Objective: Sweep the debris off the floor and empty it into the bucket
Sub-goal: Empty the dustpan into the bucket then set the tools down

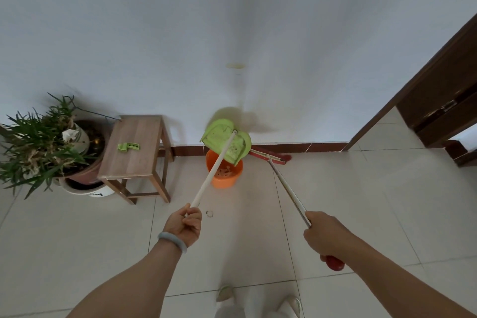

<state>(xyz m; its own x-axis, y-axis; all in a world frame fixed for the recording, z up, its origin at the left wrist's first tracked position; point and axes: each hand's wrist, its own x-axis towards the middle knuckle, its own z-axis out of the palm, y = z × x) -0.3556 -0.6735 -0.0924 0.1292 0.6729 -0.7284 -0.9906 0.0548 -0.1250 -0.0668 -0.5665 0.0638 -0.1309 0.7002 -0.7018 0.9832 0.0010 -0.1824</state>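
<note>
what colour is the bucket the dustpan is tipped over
Orange. The bucket sits on the floor under the green dustpan, seen in the head view.

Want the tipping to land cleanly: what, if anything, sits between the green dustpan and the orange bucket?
Nothing visible does. The dustpan, held by the left hand, tilts directly over the bucket, its lower edge at the open rim. The broom lies off to the right.

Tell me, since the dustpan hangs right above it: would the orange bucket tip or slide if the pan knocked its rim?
Probably it would slide. The orange bucket looks like thin plastic, holds only a shallow layer of scraps, and stands on smooth tile, so it seems light. Tipping seems less likely, since it is squat and wide. The green dustpan, tilted over its rim, also looks light.
</note>
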